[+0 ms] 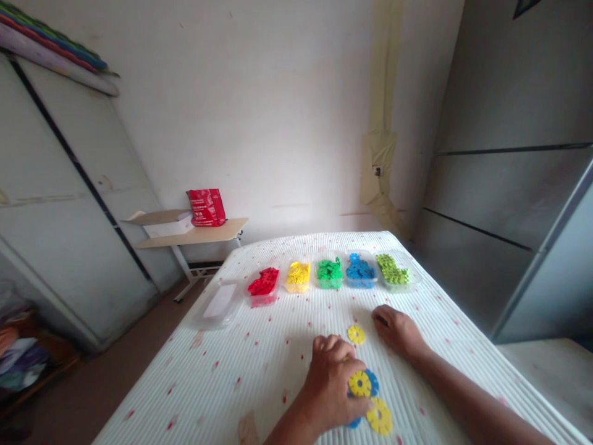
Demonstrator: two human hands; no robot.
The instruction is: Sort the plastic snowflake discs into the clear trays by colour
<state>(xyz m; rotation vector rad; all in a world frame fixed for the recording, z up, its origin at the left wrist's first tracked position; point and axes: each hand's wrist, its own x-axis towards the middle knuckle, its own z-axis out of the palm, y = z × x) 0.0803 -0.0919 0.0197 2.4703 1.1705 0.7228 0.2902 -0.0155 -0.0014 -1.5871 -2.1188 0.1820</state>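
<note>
My left hand (331, 383) curls around a cluster of interlocking snowflake discs on the bed-like surface, its thumb and fingers on either side. Within its grasp shows a yellow snowflake disc (360, 384) over a blue disc (372, 382); the hand covers part of the cluster. At the cluster's near end lies another yellow disc (380, 416), beside a bit of blue under the thumb. My right hand (401, 330) rests on the cloth with fingers curled in; what they hold, if anything, is hidden. A single yellow disc (356, 335) lies flat between the two hands.
Clear tubs stand in a row: red pieces (264, 282), yellow pieces (298, 275), green pieces (329, 272), blue pieces (360, 271) and light green pieces (393, 269). A clear lidded container (221, 303) sits at left. Behind are a small table (213, 232) and a red bag (206, 207).
</note>
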